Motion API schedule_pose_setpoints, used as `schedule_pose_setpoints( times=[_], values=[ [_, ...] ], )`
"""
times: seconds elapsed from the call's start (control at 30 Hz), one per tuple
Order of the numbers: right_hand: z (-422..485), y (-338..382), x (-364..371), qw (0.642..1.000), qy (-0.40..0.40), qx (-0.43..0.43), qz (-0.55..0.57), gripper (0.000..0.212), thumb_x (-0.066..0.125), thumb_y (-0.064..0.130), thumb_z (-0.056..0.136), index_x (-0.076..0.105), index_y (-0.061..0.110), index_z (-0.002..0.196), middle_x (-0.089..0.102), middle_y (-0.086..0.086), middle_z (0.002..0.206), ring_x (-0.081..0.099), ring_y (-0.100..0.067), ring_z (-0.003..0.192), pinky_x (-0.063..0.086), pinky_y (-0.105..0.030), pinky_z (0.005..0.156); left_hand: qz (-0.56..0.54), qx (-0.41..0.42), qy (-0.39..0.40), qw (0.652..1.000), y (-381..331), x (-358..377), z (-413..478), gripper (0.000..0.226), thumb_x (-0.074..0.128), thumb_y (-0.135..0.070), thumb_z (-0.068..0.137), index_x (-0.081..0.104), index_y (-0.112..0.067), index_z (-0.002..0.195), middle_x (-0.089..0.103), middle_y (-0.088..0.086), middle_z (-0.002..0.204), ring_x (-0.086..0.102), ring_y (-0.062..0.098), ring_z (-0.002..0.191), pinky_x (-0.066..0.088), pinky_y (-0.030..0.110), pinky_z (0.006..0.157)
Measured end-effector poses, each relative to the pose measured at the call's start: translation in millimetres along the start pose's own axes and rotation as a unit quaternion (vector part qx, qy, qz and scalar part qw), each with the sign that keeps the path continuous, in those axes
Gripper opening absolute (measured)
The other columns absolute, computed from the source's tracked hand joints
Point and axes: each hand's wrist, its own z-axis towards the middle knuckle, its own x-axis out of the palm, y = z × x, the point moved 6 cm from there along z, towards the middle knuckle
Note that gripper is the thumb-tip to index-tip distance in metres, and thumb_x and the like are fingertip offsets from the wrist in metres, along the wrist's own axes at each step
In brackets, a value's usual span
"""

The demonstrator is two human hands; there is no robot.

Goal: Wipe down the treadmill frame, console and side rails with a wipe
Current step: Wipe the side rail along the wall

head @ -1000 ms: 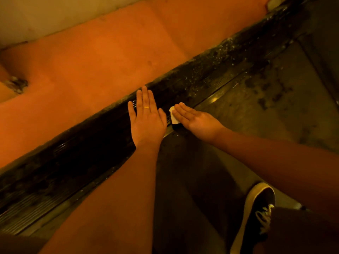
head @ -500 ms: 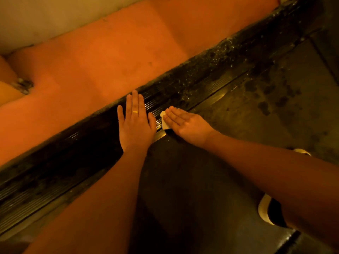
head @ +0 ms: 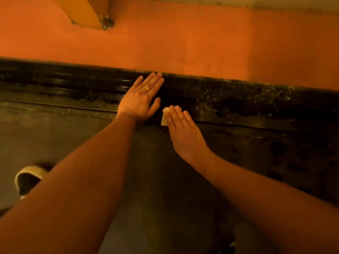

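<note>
The treadmill's black ribbed side rail (head: 238, 99) runs across the view, dusty and speckled toward the right. My left hand (head: 141, 99), a ring on one finger, rests flat on the rail with straight fingers. Just right of it, my right hand (head: 181, 129) presses a small pale wipe (head: 164, 119) flat against the rail's near edge with straight fingers. Most of the wipe is hidden under those fingers. The dark treadmill belt (head: 256, 162) lies on the near side of the rail.
Orange floor (head: 183, 39) stretches beyond the rail. A yellow-orange post base (head: 86, 13) stands on it at the upper left. A shoe (head: 27, 178) with a pale sole rests on the belt at the lower left.
The view has swung so the rail now lies level across the frame. Both hands have shifted along the rail, still side by side, the right one still pressing the wipe.
</note>
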Motion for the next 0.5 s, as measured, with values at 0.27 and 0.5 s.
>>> schedule_pose_setpoints(
  times=[0.27, 0.5],
  values=[
    [-22, -7, 13, 0.987, -0.029, 0.11, 0.115, 0.077, 0.042, 0.036, 0.099, 0.004, 0.006, 0.159, -0.003, -0.015, 0.166, -0.004, -0.03, 0.154, 0.004, -0.045, 0.125, 0.006, 0.018, -0.019, 1.0, 2, 2, -5, 0.059, 0.04, -0.031, 0.102, 0.034, -0.007, 0.155, 0.029, 0.011, 0.163, 0.026, 0.027, 0.151, 0.019, 0.047, 0.124],
    [-25, 0, 15, 0.974, -0.056, 0.186, 0.12, 0.072, 0.04, 0.039, 0.1, 0.012, 0.007, 0.158, 0.004, -0.013, 0.166, 0.001, -0.027, 0.154, 0.007, -0.044, 0.125, -0.017, 0.013, -0.004, 1.0, 1, -1, -4, 0.06, 0.039, -0.032, 0.1, 0.036, -0.008, 0.155, 0.03, 0.01, 0.163, 0.025, 0.025, 0.151, 0.017, 0.047, 0.124]
  ],
)
